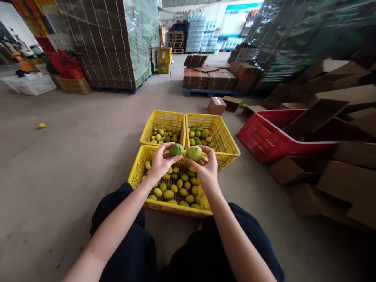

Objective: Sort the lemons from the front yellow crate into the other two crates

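The left hand (161,163) grips a green lemon (176,149), the right hand (209,168) a paler lemon (194,153), close together above the near crate (176,209), probably so both show clearly.

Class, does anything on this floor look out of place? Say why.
Yes: a yellow fruit lies on the floor at left, apart from the crates of similar fruit. Boxes also lie jumbled around the red crate.
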### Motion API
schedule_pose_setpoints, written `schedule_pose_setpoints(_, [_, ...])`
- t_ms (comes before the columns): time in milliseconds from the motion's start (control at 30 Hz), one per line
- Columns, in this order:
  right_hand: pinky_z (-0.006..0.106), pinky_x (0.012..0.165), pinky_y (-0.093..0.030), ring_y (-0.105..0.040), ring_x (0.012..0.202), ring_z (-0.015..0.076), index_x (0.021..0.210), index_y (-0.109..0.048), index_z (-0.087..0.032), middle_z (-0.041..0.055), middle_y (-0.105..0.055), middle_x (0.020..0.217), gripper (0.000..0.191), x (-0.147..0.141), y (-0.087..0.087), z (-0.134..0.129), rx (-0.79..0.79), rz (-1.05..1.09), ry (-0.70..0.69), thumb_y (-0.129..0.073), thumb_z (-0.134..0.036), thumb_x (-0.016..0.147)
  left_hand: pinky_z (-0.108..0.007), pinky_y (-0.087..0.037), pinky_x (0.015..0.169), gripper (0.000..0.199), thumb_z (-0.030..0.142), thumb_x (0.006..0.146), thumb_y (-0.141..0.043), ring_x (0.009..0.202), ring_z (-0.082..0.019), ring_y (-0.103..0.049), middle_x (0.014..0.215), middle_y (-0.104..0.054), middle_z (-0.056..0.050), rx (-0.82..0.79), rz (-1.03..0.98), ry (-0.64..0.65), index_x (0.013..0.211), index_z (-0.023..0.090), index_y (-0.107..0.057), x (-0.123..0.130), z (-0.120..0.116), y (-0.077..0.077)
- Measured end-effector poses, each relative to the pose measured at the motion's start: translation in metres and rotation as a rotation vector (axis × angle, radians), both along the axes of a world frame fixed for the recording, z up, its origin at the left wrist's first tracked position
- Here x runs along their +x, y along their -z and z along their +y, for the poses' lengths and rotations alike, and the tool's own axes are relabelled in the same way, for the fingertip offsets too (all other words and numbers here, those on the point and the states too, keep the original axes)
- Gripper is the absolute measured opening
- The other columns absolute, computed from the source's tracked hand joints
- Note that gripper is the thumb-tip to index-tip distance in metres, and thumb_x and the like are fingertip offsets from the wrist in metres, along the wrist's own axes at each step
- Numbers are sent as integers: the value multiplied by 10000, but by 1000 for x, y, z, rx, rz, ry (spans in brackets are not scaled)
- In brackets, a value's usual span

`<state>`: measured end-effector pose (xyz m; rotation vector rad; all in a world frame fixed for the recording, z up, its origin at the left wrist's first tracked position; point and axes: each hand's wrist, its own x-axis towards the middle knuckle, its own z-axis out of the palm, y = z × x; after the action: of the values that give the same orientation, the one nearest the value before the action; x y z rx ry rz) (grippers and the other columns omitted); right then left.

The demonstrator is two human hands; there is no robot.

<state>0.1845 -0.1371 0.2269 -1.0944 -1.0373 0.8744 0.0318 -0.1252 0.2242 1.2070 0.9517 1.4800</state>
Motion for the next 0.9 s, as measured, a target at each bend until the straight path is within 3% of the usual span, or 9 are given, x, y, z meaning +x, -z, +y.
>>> schedule_pose_setpoints(100, [282, 702, -545, -648, 828, 165, 996, -589, -253, 0, -648, 1050, 536, -1, -2, -1, -27, 29, -1, -881, -268, 546, -333, -583, 794, 572, 472, 596, -890, 906, -228, -715, 1054, -728, -100, -77, -33, 25, 1023, 170, -657, 0, -1, -1])
schedule_pose_setpoints(267, [270, 602, -571, -688, 744, 171, 984, -560, -251, -9, -701, 930, 496, -2, -5, 1, -175, 318, -96, -862, -365, 608, -355, -590, 664, 527, 655, 802, -647, 784, -260, -730, 805, -742, -123, -374, -188, 95, 890, 136, -684, -1, 3, -3])
schedule_pose_setpoints(367, [272, 475, -559, -678, 572, 179, 937, -579, -213, 15, -716, 768, 369, -1, -7, 5, -349, 476, -230, -789, -406, 702, -293, -569, 599, 490, 585, 905, -553, 691, -215, -719, 761, -743, -129, -507, -287, 114, 934, 116, -693, -1, 6, -6])
schedule_pose_setpoints(533, [261, 476, -575, -671, 504, 182, 896, -638, -140, 86, -720, 654, 202, 2, -15, 8, -599, 635, -360, -565, -328, 884, -208, -489, 471, 513, 469, 1001, -382, 472, -134, -621, 663, -719, -121, -710, -405, 196, 938, 71, -699, -1, 8, -11])
schedule_pose_setpoints(700, [245, 460, -562, -659, 507, 171, 878, -641, -154, 77, -718, 663, 245, 1, -19, 5, -609, 759, -317, -537, -373, 915, -226, -526, 500, 448, 413, 992, -379, 511, -144, -631, 661, -700, -103, -699, -627, 207, 851, 101, -667, -1, 6, -18])
schedule_pose_setpoints(833, [210, 380, -497, -616, 466, 147, 837, -623, -204, 12, -687, 623, 138, -1, -14, 5, -561, 809, -313, -662, -336, 843, -170, -422, 400, 282, 330, 953, -495, 420, -83, -526, 627, -649, -36, -655, -698, 177, 796, 134, -624, -1, 5, -19])
schedule_pose_setpoints(900, [217, 374, -487, -616, 473, 153, 829, -625, -197, 20, -683, 619, 174, -1, -9, 6, -555, 843, -325, -641, -368, 853, -166, -376, 374, 322, 364, 951, -486, 398, -77, -485, 593, -621, -35, -647, -711, 205, 769, 133, -617, -2, 5, -18])
